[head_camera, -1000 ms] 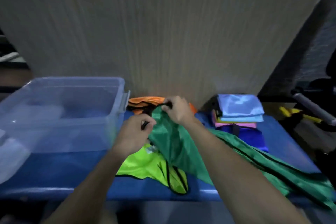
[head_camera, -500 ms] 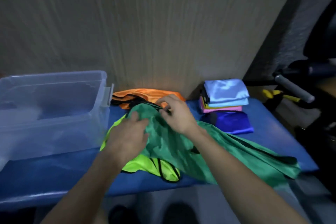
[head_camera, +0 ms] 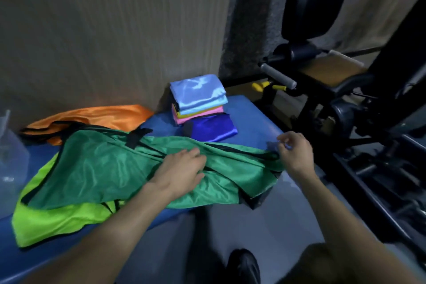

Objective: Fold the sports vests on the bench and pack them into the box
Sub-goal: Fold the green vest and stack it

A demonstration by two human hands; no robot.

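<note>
Across the blue surface (head_camera: 251, 113), green vest (head_camera: 101, 163) spread flat and overlapping a yellow-green vest (head_camera: 57, 217); orange vest (head_camera: 92, 115) behind, folded stack (head_camera: 198, 97) at the far end. Left hand (head_camera: 179, 173) flat, fingers straight, pressing mid-cloth. Right hand (head_camera: 295, 152) at the vest's right end near the black trim, fingers curled as if pinching – actual grip on cloth not confirmable. Judged light, limp and slippery – likely to slide and sag off the edge; best taken at the trimmed hems and corners

Box (head_camera: 9, 152) cut off at left edge — lime vest (head_camera: 57, 219) mostly covered
</note>
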